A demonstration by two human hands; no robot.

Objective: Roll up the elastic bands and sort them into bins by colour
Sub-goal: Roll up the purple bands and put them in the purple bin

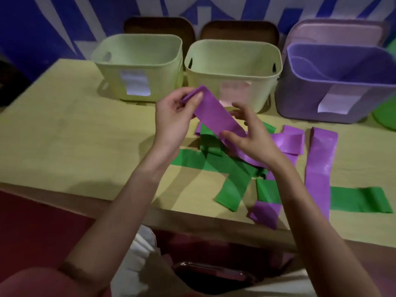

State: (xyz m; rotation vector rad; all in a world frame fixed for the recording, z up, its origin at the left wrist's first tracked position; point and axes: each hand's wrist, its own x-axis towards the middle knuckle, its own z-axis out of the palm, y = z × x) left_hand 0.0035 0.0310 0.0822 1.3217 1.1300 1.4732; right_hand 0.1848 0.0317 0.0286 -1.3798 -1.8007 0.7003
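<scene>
A purple elastic band (216, 113) is stretched flat between both hands above the table. My left hand (174, 115) pinches its far end, which is folded over between thumb and fingers. My right hand (249, 137) grips the band's near part, thumb on top. Under the hands lies a heap of green bands (233, 174) and purple bands (321, 163), flat and crossing one another. Three bins stand at the back: a pale green bin (139, 67) at left, a second pale green bin (233, 76) in the middle and a purple bin (334, 86) at right.
The yellow table (75, 136) has its front edge just before my lap. Each bin carries a paper label on its front. Two dark chair backs (159, 26) stand behind the bins. A green round object (385, 113) shows at the far right edge.
</scene>
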